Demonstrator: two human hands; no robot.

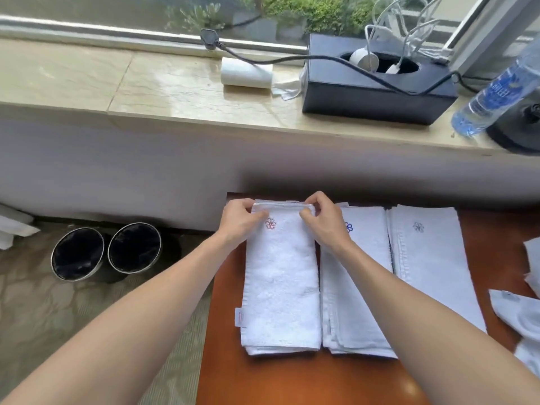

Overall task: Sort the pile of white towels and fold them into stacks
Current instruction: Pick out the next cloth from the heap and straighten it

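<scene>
The left hand (238, 219) pinches the far left corner of the top towel (282, 276), thumb over and fingers curled under the hem; the right hand (323, 220) pinches the far right corner the same way. Both sit at the far edge of the worktop (306, 381), squaring this towel, marked with a red flower emblem (270, 223), onto the red-emblem stack at the worktop's left edge.

The chief risk, as I judge it, lies on that left side: the stack reaches right to the worktop's left edge, with a side label (238, 317) already overhanging, so a sideways tug while aligning could slide layers off toward the two waste bins (106, 251) on the floor below. Pulling the far corners unevenly would skew the top layer and leave the near edges, already slightly stepped, more ragged.

Just beside it lies the blue-emblem stack (355, 287), under the right forearm; a dragged arm could ruffle it. Beyond that, the grey-emblem stack (429, 264) looks safe. The unfolded towels (523, 314) at the right edge remain to be sorted, and mixing emblems would spoil the sort.
</scene>
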